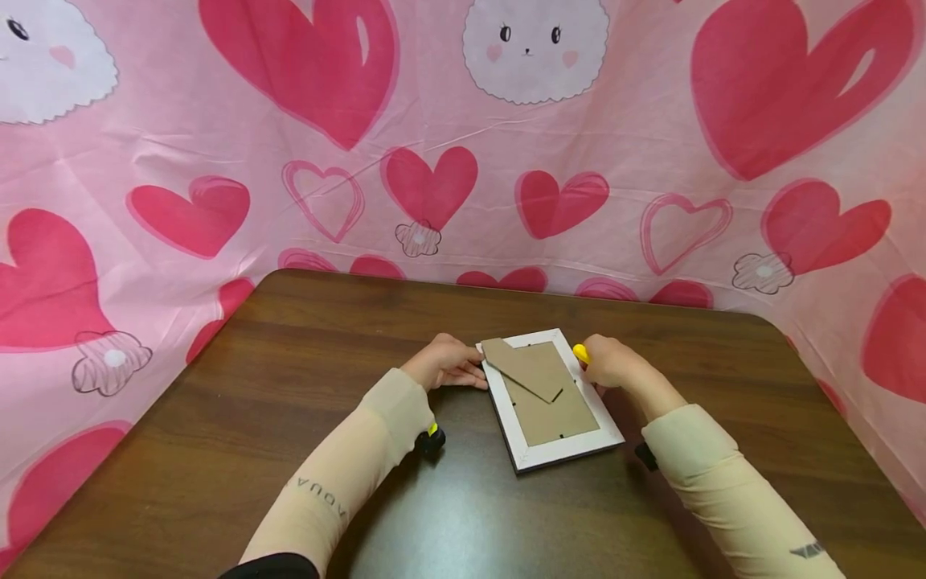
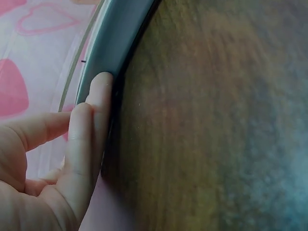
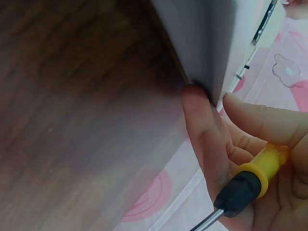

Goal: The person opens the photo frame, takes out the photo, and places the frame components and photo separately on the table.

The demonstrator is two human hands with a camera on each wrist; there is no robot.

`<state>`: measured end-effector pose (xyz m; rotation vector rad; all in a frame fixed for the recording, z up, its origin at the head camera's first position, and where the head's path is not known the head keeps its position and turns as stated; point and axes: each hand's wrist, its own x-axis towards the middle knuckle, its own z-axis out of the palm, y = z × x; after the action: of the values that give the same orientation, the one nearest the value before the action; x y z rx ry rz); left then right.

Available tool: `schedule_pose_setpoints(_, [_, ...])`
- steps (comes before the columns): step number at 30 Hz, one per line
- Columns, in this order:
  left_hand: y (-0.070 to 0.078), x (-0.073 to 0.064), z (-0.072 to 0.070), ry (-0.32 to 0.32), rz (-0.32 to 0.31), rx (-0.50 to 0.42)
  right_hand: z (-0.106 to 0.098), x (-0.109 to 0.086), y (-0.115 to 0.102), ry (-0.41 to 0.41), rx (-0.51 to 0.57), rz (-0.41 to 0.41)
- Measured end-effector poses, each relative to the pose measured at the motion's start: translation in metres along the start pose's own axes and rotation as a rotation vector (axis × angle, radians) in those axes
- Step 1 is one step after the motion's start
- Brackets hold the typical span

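Note:
A white picture frame lies face down on the table, turned slightly, with a brown cardboard back. A cardboard stand leg slants across that back, and small dark tabs line its opening. At the frame's upper left, my left hand grips the edge, fingers along the side and thumb at the top. My right hand is at the opposite side, with a fingertip and thumb against the frame. Its curled fingers also hold a screwdriver with a yellow handle, black collar and metal shaft; in the head view only yellow shows.
The dark wooden table has rounded far corners. Behind it hangs a pink cloth printed with hearts, which also runs along both sides. A black wrist device sits under the left wrist, close to the tabletop.

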<state>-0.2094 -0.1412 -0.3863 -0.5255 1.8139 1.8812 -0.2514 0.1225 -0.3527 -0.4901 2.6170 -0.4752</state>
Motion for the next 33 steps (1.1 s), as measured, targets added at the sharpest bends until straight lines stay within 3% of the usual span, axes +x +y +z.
schedule_pose_setpoints(7, [-0.002,0.009,0.005,-0.008,0.094,0.061,0.002,-0.012,0.007,0.009,0.061,0.018])
schedule_pose_setpoints(21, [0.006,0.021,0.014,0.038,0.171,0.171,0.006,-0.019,0.015,0.003,0.226,0.061])
schedule_pose_setpoints(25, [0.008,0.026,0.013,0.023,0.21,0.164,0.006,-0.02,0.014,-0.004,0.249,0.067])
schedule_pose_setpoints(30, [0.01,0.023,0.015,0.04,0.19,0.176,0.005,-0.023,0.018,-0.011,0.359,0.047])
schedule_pose_setpoints(33, [0.01,0.019,0.015,0.024,0.159,0.194,0.001,-0.026,0.021,0.049,0.394,0.012])
